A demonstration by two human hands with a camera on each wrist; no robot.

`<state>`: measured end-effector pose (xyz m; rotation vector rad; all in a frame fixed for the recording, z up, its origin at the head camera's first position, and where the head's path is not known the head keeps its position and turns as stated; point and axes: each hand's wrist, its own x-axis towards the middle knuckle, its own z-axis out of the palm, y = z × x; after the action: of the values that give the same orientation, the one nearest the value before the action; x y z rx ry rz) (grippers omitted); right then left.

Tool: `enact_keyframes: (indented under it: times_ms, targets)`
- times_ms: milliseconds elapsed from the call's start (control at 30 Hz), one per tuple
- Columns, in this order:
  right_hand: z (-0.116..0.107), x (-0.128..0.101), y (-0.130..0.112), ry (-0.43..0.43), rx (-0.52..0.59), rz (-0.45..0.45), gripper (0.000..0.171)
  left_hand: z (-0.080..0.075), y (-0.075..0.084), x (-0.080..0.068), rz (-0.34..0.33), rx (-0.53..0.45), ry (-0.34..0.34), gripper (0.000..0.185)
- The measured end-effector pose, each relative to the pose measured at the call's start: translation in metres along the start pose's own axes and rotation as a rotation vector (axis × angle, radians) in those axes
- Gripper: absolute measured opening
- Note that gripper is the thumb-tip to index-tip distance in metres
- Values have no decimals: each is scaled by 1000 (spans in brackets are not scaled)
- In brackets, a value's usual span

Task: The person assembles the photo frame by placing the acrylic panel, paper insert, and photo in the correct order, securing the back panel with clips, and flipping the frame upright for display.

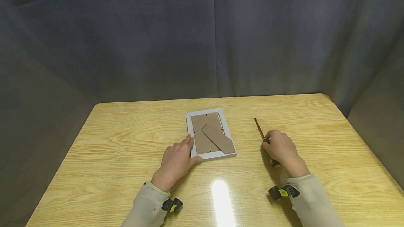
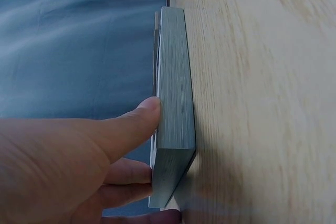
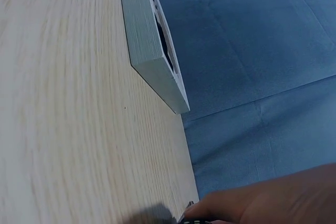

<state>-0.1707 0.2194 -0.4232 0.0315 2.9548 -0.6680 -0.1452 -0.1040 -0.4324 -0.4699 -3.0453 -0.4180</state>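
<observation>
A picture frame (image 1: 209,155) with a pale grey border lies face down on the wooden table, its brown backing board (image 1: 202,143) and angled easel leg (image 1: 219,139) uppermost. My left hand (image 1: 177,157) holds its near left corner, thumb on the near edge and fingers along the left side; the thumb (image 2: 139,119) shows in the left wrist view. To the right of the frame, my right hand (image 1: 281,149) grips a screwdriver (image 1: 274,163) by its black and yellow handle. The thin dark shaft points away and slightly left, apart from the frame. The handle is mostly hidden in the right wrist view.
The light wooden table (image 1: 126,150) has rounded far corners. Behind it and at both sides hang dark grey curtains (image 1: 157,45). A glare patch (image 1: 222,202) shines near the front. Each wrist wears a small black camera strap.
</observation>
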Motion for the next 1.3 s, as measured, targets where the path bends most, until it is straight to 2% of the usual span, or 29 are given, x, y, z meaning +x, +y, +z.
enact_keyframes:
  times_ms: [533, 800, 967, 1133, 1300]
  targets:
    - [-1, 1, 0, 13, -13, -1, 30, -1, 1, 0, 7, 2, 10, 72]
    - [-13, -3, -4, 54, -30, -6, 50, -2, 1, -1, -12, -15, -5, 73]
    - [-18, -7, -13, 88, -34, -9, 53, -2, 0, 0, -26, -51, -13, 73]
    - [-13, -12, -31, 153, -35, -59, 49, -1, -1, 1, -36, -84, 0, 69]
    - [6, -18, -55, 186, -18, -165, 43, 0, -2, 3, -40, -105, 22, 64]
